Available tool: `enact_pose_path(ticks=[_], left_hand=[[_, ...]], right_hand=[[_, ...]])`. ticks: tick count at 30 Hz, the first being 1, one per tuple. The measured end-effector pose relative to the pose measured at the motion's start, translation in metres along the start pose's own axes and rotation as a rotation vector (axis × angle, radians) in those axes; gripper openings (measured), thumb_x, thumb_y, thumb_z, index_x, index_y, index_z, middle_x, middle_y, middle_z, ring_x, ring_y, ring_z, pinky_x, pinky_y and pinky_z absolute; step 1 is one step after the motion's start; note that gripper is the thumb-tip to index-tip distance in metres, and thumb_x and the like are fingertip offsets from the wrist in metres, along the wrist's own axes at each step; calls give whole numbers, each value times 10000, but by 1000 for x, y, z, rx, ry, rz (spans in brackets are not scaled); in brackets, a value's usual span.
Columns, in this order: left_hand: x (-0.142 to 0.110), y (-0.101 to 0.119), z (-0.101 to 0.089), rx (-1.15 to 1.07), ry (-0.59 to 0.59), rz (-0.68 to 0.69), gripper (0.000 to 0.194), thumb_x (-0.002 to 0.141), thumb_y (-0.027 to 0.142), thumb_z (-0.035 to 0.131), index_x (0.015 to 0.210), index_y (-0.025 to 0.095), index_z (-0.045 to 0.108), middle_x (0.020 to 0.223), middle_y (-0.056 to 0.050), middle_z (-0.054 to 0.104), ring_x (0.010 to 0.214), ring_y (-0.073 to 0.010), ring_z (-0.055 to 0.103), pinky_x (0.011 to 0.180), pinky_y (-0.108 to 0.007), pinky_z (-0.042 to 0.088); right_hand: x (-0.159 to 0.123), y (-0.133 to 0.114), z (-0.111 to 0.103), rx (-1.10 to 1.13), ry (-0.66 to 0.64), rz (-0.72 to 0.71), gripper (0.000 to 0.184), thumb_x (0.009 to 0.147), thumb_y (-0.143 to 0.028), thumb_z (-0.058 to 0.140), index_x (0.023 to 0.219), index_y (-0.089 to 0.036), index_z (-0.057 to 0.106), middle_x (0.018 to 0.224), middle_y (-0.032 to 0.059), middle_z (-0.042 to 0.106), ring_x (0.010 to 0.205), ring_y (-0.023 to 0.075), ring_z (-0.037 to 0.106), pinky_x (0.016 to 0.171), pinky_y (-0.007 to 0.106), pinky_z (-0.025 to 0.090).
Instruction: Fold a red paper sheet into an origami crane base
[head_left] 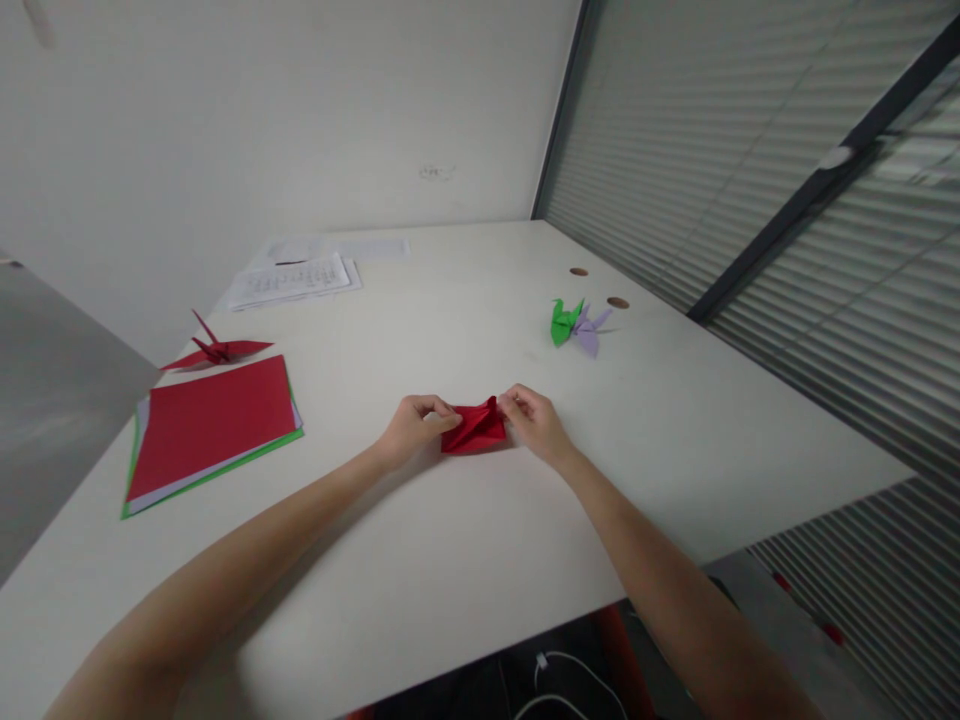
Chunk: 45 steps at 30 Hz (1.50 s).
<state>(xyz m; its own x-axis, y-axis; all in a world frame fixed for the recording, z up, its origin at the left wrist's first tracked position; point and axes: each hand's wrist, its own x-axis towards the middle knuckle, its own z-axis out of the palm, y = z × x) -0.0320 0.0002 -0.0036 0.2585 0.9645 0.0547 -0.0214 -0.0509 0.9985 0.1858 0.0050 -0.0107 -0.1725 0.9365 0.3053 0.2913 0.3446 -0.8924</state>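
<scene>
I see cables (559,680) under the near edge of the white table (465,560), partly cut off at the bottom. Both forearms reach forward. My left hand (411,428) and right hand (534,422) pinch opposite ends of a folded red paper (474,428) resting mid-table; the fingertips hide its ends. Left lies a stack of coloured sheets (214,432), red on top, with a red paper crane (216,350) behind. Farther right stand a green crane (564,322) and a purple crane (589,330), touching. Printed pages (292,280) lie far back, too blurred to read.
</scene>
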Motion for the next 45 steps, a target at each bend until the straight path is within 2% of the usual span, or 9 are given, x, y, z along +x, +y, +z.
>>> enact_pose_path(ticks=[6,11,15,21,26,32,37,41,45], left_hand=[[0,0,1,-77,13,-36,214,615,275,798,584,151,627,689,-29,677,705,-160,633,733,-322,504],[-1,2,3,-86,5,-45,232,599,267,812,548,152,616,648,-14,648,672,-145,610,712,-314,489],[0,2,-1,-127,16,-105,213,626,275,800,589,139,641,679,-42,668,644,-141,599,648,-303,468],[-3,-2,3,21,38,62,219,722,334,759,710,150,639,752,-48,668,710,-157,603,707,-333,498],[-6,-7,4,199,-135,197,260,856,412,634,797,159,654,920,-100,689,871,-197,642,821,-363,520],[10,-18,-11,522,66,262,412,938,456,459,1096,150,684,1216,-139,656,1169,-258,587,1065,-423,417],[14,-26,-18,648,7,216,427,957,340,374,1227,126,625,1268,-125,641,1188,-237,591,1075,-400,424],[11,-28,-21,787,-32,305,431,921,221,369,1271,99,589,1252,-138,647,1158,-238,610,1044,-406,454],[11,-31,-22,803,-2,335,430,890,154,383,1263,116,593,1214,-128,667,1116,-228,633,1004,-391,488]], right_hand=[[-1,-11,-2,-111,-42,-183,385,953,-478,439,720,-203,575,730,20,555,728,156,544,682,291,445],[-4,-20,-2,-165,-115,-281,180,881,-378,600,827,-214,652,834,42,608,823,183,571,792,340,457],[-3,-18,-4,-245,-120,-338,88,852,-215,595,816,-230,675,845,39,654,855,195,577,825,379,440],[-6,-14,-4,-497,-279,-378,217,742,-47,571,777,-220,697,830,26,707,898,216,604,895,439,386],[-10,-13,3,-560,-395,-317,263,805,-116,585,996,-218,734,952,78,673,863,203,598,836,388,468],[-13,-11,10,-676,-412,-353,268,853,-224,611,1098,-200,718,1111,136,630,1062,273,540,941,469,435],[-15,-16,13,-809,-477,-340,362,932,-426,515,1133,-179,688,1207,149,617,1105,294,497,954,477,408],[-17,-21,15,-875,-535,-311,613,850,-658,512,1199,-172,651,1267,165,602,1145,353,466,952,513,383],[-18,-22,17,-896,-529,-323,744,831,-708,487,1336,-165,550,1359,162,546,1166,356,462,971,497,364]])
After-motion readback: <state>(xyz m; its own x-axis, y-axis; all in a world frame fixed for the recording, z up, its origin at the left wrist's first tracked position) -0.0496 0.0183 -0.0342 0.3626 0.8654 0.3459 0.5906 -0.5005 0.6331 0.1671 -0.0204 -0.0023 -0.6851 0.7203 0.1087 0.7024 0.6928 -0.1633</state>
